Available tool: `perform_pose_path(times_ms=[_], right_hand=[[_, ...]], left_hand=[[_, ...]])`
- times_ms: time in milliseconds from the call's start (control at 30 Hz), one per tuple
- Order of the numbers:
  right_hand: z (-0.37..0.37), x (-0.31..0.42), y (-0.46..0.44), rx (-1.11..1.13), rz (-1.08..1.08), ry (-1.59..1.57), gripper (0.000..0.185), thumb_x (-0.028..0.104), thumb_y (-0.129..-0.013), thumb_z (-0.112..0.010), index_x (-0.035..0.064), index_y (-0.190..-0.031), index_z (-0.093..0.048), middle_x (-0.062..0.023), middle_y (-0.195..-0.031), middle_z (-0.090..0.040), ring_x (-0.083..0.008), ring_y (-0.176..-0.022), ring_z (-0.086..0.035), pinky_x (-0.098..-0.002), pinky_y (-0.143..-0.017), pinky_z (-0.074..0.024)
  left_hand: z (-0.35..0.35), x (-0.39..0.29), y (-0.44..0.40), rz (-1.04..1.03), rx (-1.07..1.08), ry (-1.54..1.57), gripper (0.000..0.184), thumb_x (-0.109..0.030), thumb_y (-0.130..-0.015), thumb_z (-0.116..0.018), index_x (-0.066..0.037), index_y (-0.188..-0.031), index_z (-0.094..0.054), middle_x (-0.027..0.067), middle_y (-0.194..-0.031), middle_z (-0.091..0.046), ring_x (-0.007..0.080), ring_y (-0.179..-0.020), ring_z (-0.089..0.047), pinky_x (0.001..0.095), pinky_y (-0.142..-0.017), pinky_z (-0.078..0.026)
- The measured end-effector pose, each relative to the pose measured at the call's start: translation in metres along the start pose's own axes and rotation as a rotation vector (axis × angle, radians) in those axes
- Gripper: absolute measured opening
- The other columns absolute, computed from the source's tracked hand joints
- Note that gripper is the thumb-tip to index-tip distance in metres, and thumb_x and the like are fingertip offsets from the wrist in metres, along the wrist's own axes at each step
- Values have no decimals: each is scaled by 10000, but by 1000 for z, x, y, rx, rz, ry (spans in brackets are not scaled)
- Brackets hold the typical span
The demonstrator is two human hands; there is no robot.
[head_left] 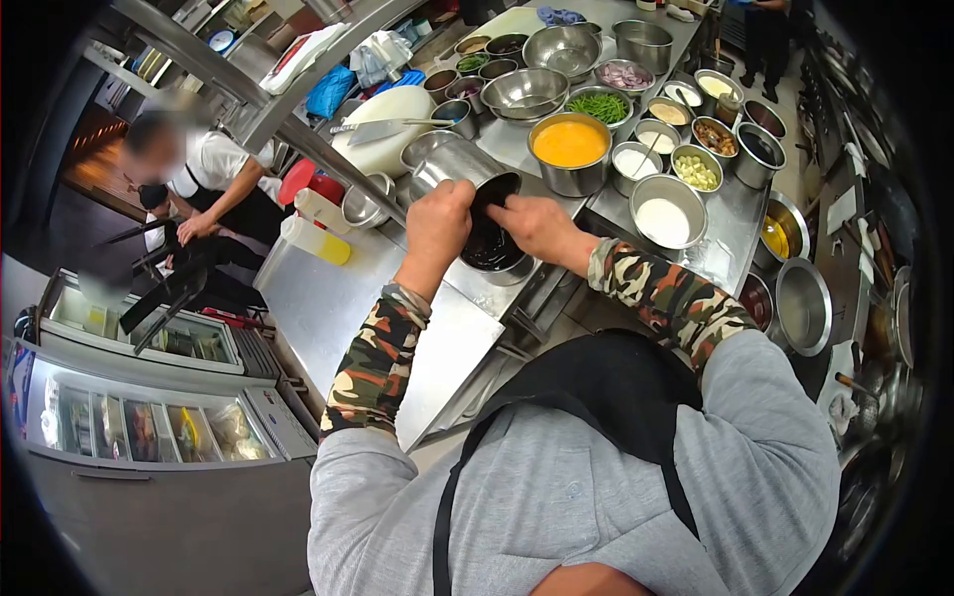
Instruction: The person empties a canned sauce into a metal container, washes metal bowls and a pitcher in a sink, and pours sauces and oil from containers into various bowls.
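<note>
Between my hands a steel pot (445,167) is tilted on its side, its mouth toward the right. My left hand (440,223) is wrapped on its near rim. My right hand (542,230) is closed at the mouth of the pot, fingertips by the dark inside; whether it holds a tool is hidden. Directly below the mouth stands a steel container (514,274) with dark, glossy contents (490,244). A pot of orange liquid (569,145) stands just beyond my right hand.
Bowls of green pieces (599,106), white liquid (663,222) and sliced onion (624,76) crowd the right counter. A knife (376,131) lies on a round white board (390,119). Squeeze bottles (316,239) stand left. Another person (224,169) works beyond; a freezer (149,427) is lower left.
</note>
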State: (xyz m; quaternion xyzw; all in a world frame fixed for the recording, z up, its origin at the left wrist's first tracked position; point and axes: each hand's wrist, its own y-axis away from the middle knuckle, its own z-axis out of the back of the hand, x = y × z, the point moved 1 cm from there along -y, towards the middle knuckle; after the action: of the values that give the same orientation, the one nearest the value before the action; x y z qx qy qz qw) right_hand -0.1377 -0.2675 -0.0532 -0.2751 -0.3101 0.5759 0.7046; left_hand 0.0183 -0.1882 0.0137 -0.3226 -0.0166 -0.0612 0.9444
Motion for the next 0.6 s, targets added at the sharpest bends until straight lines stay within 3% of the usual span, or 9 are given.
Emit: perform_pose_path(times_ms=[167, 300, 367, 400, 433, 533, 600], right_hand=[[32, 4, -8, -5, 26, 85, 314, 87, -753, -555, 92, -1056, -637, -53, -716, -538, -224, -627, -588, -334, -523, -478], [27, -5, -19, -39, -143, 186, 334, 107, -770, -534, 91, -1090, -628, -76, -724, -567, -247, -609, -603, -362, -521, -486], [9, -19, -11, 37, -292, 109, 353, 93, -766, -533, 105, -1106, -627, -108, -759, -609, -280, -679, -628, -384, -553, -494], [5, -19, -5, 144, -439, -3, 304, 81, -811, -512, 81, -1085, -643, -160, -862, -659, -329, -790, -641, -404, -658, -511], [-2, -19, 3, 144, -435, -4, 304, 81, -811, -512, 81, -1085, -643, -160, -862, -659, -329, -790, -641, -404, -658, -511], [-5, -11, 16, 211, -687, -586, 253, 122, -901, -461, 35, -1028, -662, -197, -1007, -647, -368, -928, -617, -406, -817, -490], [5, -9, 14, 140, -653, -608, 251, 130, -897, -471, 41, -1032, -663, -199, -995, -647, -371, -923, -617, -405, -810, -491]], left_hand=[[-2, 15, -1, 43, -69, -50, 84, -50, -722, -573, -101, -762, -519, 102, -679, -552, 318, -592, -595, 420, -511, -481], [4, 1, -12, 111, 16, -110, 71, -52, -729, -568, -98, -761, -525, 113, -688, -576, 324, -605, -610, 421, -516, -488], [8, -1, -15, 124, 32, -122, 69, -56, -734, -565, -99, -774, -528, 116, -706, -584, 325, -608, -613, 425, -521, -491], [7, 0, -15, 95, 30, -116, 72, -57, -735, -565, -101, -778, -529, 115, -711, -584, 325, -607, -613, 425, -524, -492], [6, 1, -13, 70, 29, -109, 75, -57, -735, -565, -104, -781, -529, 114, -715, -584, 325, -607, -613, 425, -527, -493], [-3, 3, -8, 93, 36, -113, 81, -57, -732, -568, -111, -776, -527, 108, -719, -581, 320, -612, -613, 423, -530, -494], [-5, 5, -4, 103, 36, -119, 83, -57, -730, -570, -112, -773, -525, 105, -715, -578, 317, -615, -614, 421, -529, -493]])
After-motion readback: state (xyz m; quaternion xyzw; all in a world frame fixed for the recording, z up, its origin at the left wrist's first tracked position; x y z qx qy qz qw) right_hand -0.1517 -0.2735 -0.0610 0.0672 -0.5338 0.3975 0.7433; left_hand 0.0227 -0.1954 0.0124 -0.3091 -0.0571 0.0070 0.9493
